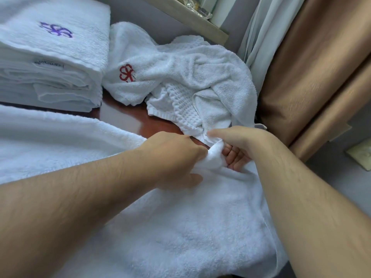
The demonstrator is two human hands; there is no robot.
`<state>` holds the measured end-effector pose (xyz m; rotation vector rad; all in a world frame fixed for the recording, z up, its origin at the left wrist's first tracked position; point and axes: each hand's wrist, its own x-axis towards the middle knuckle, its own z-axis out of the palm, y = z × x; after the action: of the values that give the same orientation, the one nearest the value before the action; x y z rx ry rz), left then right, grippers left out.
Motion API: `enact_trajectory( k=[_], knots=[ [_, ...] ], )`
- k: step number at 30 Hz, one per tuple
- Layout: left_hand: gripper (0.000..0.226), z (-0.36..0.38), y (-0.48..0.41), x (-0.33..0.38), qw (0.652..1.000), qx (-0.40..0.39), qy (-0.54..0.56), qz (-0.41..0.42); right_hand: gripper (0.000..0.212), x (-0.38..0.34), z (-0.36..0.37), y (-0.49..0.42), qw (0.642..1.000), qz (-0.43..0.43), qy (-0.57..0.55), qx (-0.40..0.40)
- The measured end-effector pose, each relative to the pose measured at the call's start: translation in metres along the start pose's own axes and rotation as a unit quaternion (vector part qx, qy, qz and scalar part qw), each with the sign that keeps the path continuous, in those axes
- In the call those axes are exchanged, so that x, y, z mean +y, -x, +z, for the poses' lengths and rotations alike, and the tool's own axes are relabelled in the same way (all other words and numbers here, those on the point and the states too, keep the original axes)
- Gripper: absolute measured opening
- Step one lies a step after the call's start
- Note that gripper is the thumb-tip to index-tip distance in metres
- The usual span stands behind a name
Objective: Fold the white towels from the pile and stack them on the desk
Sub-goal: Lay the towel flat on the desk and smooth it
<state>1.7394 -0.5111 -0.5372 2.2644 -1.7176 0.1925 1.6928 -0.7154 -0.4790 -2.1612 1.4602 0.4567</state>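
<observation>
A large white towel (170, 217) lies spread across the near part of the reddish-brown desk (128, 121). My left hand (172, 157) grips a bunched corner of this towel at its far edge. My right hand (239, 145) holds the same bunched corner from the other side, its fingers curled under the cloth. Just beyond my hands lies a crumpled pile of white towels (190, 77), one with a red emblem. A neat stack of folded white towels (50, 57) with a purple emblem on top stands at the far left.
Tan curtains (313, 77) and a pale sheer curtain (259, 37) hang along the right side of the desk. A wooden ledge (192, 19) with small items runs behind the pile. Grey floor shows at the lower right.
</observation>
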Motion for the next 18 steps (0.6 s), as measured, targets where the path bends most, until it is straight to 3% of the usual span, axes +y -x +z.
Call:
enact_trajectory(
  k=[3, 6, 8, 10, 13, 14, 15, 16, 18],
  knots=[
    [0.043, 0.000, 0.000, -0.002, 1.000, -0.009, 0.014, -0.022, 0.023, -0.003, 0.000, 0.008, 0.999, 0.009, -0.045, -0.022],
    [0.054, -0.002, -0.001, -0.003, 0.999, 0.008, 0.019, -0.050, 0.025, -0.003, -0.013, 0.014, 0.988, -0.081, -0.126, 0.032],
    [0.055, -0.002, -0.002, -0.002, 0.997, 0.031, 0.023, -0.061, 0.019, -0.002, -0.021, 0.019, 0.948, -0.136, -0.275, 0.082],
    [0.050, -0.002, -0.004, -0.002, 0.995, 0.064, 0.022, -0.073, 0.012, 0.000, -0.022, 0.020, 0.855, -0.191, -0.458, 0.149],
    [0.040, -0.002, -0.005, -0.005, 0.993, 0.078, 0.050, -0.076, 0.020, 0.022, 0.004, 0.023, 0.599, -0.260, -0.735, 0.185],
    [0.041, -0.001, -0.004, -0.006, 0.994, 0.063, 0.064, -0.068, 0.029, 0.039, 0.019, 0.021, 0.536, -0.267, -0.785, 0.158],
    [0.043, 0.001, -0.003, -0.004, 0.995, 0.041, 0.067, -0.055, 0.039, 0.057, 0.033, 0.019, 0.517, -0.259, -0.808, 0.118],
    [0.045, 0.003, -0.002, -0.002, 0.997, 0.018, 0.059, -0.039, 0.044, 0.072, 0.042, 0.017, 0.541, -0.226, -0.806, 0.087],
    [0.046, 0.006, -0.001, 0.003, 0.999, -0.011, 0.043, -0.014, 0.042, 0.091, 0.050, 0.009, 0.637, -0.147, -0.755, 0.060]
  ],
)
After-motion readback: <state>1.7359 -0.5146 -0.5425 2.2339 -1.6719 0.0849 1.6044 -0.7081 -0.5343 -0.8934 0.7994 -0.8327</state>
